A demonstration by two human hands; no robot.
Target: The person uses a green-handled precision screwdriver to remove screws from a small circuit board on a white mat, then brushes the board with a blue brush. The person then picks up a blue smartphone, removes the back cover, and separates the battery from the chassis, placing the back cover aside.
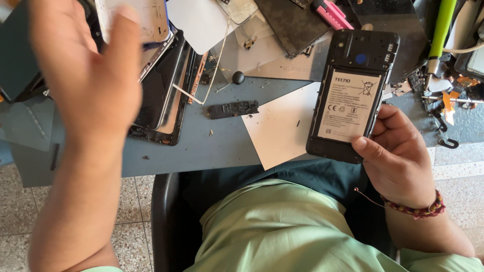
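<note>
**Opened phone held for inspection, back cover off**

While the right hand [398, 156] grips an opened black phone [353, 95] at the right centre of the frame, fingers closed round its lower right edge and thumb across the bottom corner, the left hand [88, 75] is raised at upper left, blurred, fingers spread and holding nothing.

The phone faces up with its back cover absent; the white-labelled battery [348, 106] sits in its bay, apparently still seated. In my judgement the step in hand is examination of the exposed interior. The next move would call for a steady hold by the right hand and for the free left hand to be brought to the phone or to a tool; which one cannot be told.

Count, as far as visible:
- Phones in hand: one.
- Batteries fitted: one.
- Loose small black plastic bracket [233, 109] on the blue-grey bench [212, 146]: one.
- White sheets [280, 126] under the phone: one, with a second at top centre.
- Stacked phone frames and screens [161, 90] at upper left: at least three; exact number unclear.
- Pink tool [333, 14], top centre: one.
- Green-handled tool [442, 25], upper right: one.
- Braided wristband [421, 207] on the right wrist: one.
</note>
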